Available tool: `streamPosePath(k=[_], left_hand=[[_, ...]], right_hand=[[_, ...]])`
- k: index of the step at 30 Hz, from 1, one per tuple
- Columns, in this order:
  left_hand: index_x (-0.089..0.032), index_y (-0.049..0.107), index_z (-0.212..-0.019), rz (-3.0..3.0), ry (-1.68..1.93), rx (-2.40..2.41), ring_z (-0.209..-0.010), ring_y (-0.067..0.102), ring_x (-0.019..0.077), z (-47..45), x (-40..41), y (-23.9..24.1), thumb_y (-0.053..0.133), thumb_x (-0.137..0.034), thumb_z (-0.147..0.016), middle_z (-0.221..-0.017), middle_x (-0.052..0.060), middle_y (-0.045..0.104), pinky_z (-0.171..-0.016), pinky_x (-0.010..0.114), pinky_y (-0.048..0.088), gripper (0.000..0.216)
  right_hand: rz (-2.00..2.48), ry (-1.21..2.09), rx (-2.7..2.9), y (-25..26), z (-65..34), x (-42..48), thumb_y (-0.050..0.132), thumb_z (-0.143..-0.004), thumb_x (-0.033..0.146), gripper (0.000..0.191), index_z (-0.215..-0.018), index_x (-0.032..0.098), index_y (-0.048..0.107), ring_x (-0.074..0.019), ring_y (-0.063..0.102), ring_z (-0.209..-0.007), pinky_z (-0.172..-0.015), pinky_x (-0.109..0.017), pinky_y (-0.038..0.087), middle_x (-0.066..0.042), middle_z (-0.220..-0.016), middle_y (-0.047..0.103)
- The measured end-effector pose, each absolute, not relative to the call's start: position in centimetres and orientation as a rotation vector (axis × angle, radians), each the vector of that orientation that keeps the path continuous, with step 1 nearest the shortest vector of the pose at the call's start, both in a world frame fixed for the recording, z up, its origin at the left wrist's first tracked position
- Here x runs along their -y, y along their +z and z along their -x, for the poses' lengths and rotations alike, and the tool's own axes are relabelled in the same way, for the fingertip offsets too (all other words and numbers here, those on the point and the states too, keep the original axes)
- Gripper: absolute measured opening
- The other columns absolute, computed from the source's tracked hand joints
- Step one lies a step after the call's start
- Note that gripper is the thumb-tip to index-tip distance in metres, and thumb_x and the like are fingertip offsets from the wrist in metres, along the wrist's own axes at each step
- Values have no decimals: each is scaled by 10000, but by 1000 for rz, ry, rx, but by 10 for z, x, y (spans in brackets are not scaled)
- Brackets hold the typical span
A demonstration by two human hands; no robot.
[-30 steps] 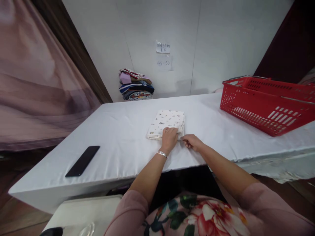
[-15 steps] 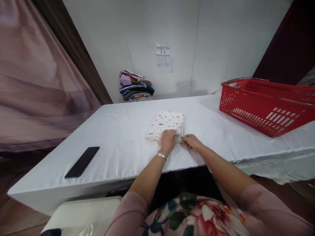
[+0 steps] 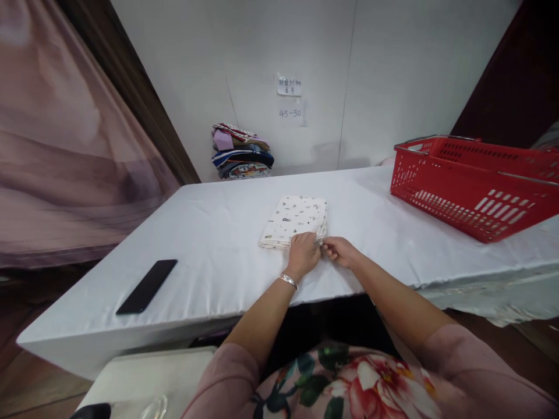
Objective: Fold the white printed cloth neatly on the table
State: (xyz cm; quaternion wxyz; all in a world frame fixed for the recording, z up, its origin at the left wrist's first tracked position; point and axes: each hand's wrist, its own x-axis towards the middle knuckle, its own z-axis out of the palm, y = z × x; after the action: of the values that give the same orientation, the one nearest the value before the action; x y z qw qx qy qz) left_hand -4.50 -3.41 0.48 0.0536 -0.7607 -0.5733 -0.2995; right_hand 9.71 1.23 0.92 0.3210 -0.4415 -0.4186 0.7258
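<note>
A folded white cloth (image 3: 293,218) with small scattered prints lies flat on the white-covered table (image 3: 209,244). My left hand (image 3: 304,251), with a silver bracelet at the wrist, is closed on the cloth's near right corner, its fingers over the top layer. Close beside it, my right hand (image 3: 339,251) pinches the edge of the same corner from the right. Both sets of fingertips nearly meet there and hide part of the corner. The cloth's layers show along its front edge.
A red plastic basket (image 3: 463,192) with metal handles stands on the right of the table. A black phone (image 3: 147,286) lies at the left front. Folded fabrics (image 3: 242,152) are stacked against the back wall, left of paper signs (image 3: 291,112). A pink curtain (image 3: 74,151) hangs at left.
My left hand has shifted slightly right along the cloth's near edge, closer to my right hand. The cloth's near right corner is a little more gathered between the fingers.
</note>
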Motion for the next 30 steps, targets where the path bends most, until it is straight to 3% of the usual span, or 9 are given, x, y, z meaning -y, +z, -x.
streamPosePath(k=[7,16,23,30], left_hand=[[-205,524,-1035,2274,-848,1754,-970,523,212,54,24,15,511,-134,-790,-994,56,604,-884,350,355,255],[-209,521,-1061,2283,-838,1654,-976,529,202,63,16,24,507,-104,-786,-1044,48,612,-906,346,348,295],[-206,527,-1065,2283,-840,1622,-975,531,199,62,21,26,483,-89,-783,-1035,44,618,-907,344,348,308],[-213,538,-1063,2396,-750,1605,-984,533,210,53,30,21,481,-91,-780,-1029,57,612,-885,364,365,314]], right_hand=[[1287,1804,1192,16,-99,-16,527,-814,191,150,-670,151,537,-38,400,-358,-307,-151,205,16,-525,554],[1607,1739,1412,13,-91,-19,716,-691,234,243,-557,153,530,-80,396,-287,-268,-199,220,-33,-402,567],[1369,1853,1226,10,-92,-13,580,-757,206,235,-578,184,430,-38,342,-317,-296,-155,166,74,-406,423],[1174,1897,1086,6,-97,-2,586,-708,148,80,-682,161,512,-73,505,-445,-319,-147,215,11,-554,555]])
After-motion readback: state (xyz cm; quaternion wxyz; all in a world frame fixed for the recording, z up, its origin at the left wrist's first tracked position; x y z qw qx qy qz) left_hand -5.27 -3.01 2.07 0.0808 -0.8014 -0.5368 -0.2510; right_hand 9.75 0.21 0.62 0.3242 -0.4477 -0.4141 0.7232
